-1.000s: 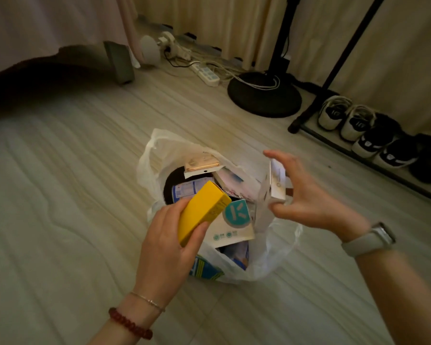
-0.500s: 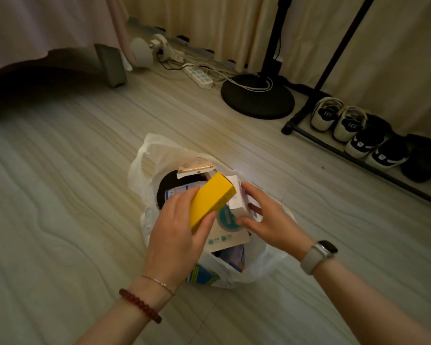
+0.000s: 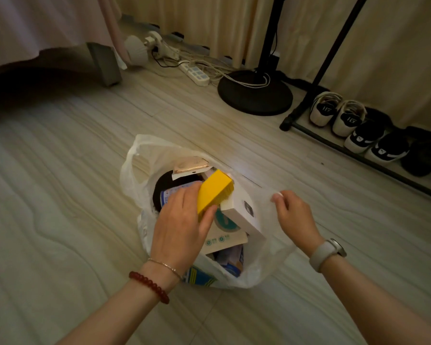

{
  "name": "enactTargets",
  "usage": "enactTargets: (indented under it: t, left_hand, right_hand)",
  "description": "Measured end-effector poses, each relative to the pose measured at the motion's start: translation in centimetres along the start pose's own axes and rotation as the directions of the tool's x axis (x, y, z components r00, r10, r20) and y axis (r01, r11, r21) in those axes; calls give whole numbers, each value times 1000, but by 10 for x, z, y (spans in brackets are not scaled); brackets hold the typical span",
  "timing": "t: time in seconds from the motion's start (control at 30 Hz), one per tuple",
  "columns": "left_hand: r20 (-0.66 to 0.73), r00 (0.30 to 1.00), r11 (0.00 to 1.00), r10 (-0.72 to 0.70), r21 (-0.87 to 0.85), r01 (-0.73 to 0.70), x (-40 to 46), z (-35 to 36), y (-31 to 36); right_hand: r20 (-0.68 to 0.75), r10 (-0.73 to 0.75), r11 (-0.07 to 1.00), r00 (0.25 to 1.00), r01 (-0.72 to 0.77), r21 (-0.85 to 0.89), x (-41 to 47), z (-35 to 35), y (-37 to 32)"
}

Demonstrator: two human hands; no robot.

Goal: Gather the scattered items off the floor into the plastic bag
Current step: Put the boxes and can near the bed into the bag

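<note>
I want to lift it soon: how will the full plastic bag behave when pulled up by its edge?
The plastic bag looks thin and floppy, so it would probably sag. Box corners like the white box might poke or tear it. Heaped boxes may tip out.

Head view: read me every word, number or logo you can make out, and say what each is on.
"17": heel of each white sneaker.
Leaping-cat logo, no words: black-and-white sneakers.
Teal round emblem and small green icons on the cream box in the plastic bag: unreadable.
Blue label beside the left hand: blurred.
Yellow box: no text visible.
</note>
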State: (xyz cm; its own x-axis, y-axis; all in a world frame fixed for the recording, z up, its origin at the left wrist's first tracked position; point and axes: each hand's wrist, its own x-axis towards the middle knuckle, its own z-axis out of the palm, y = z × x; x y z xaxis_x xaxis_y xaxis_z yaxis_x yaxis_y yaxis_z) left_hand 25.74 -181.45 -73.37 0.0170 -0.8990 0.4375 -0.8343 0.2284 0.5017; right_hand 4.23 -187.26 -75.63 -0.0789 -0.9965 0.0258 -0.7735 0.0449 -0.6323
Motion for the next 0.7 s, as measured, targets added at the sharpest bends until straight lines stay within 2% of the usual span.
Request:
enactTargets:
  t: [0.07, 0.17, 0.37, 0.43, 0.53, 0.6, 0.7]
  left_hand:
    - [-30, 999, 1000, 11, 15, -11, 16, -6, 0]
    - [-18, 995, 987, 96, 132, -93, 52, -17, -1]
    - [108, 941, 872, 319, 356, -337, 95, -28, 16]
    - [89, 906, 823, 414, 390, -414, 100, -35, 19]
    - [57, 867, 802, 494, 355, -480, 103, -42, 21]
    - [173, 829, 764, 532, 322, -559, 99, -31, 19]
    - [390, 786, 734, 480, 311, -603, 86, 2, 22]
  right_hand:
    - [-78, -88, 995, 993, 91, 29, 1, -7, -18]
    - [-159, -121, 985, 980, 138, 102, 2, -15, -37]
    - [-211, -30, 959, 977, 88, 270, 7, -21, -54]
    - [-205, -3, 950, 979, 67, 306, 8, -20, -51]
    - [-196, 48, 929, 979, 28, 370, 10, -17, -49]
    - [-214, 95, 906, 972, 4, 423, 12, -15, -49]
    - [-227, 109, 895, 968, 4, 447, 14, -13, -49]
